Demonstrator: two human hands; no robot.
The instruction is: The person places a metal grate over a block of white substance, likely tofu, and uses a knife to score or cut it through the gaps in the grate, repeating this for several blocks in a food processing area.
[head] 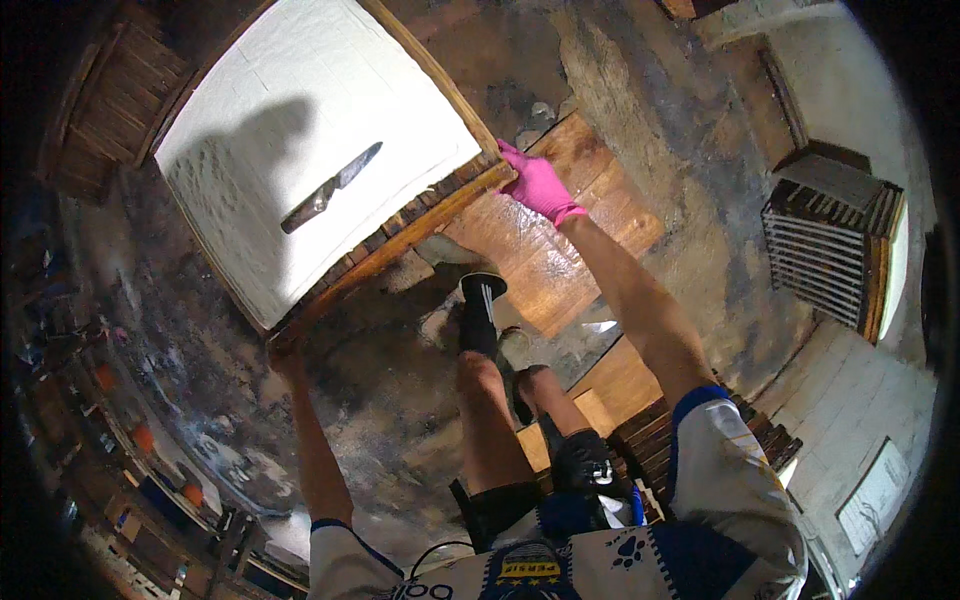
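Note:
A wooden slatted tray [420, 232] lined with a white sheet-like material [352, 82] spans the upper left. On the white surface lies a knife [332, 187] with a worn blade and a dark handle. My right hand [536, 180], in a pink glove, grips the tray's near right corner, with the thumb side at the rim. My left hand [286, 358] is at the tray's near left corner, in shadow; its fingers are mostly hidden, and it seems to hold the frame from beneath. My shadow falls across the white surface.
Shiny wooden boards [555, 247] lie on the stained floor beyond my feet. A slatted wooden stack [821, 240] stands at the right. Another slatted wooden piece [124, 94] is at the upper left. Dark slats [652, 442] lie beside my legs.

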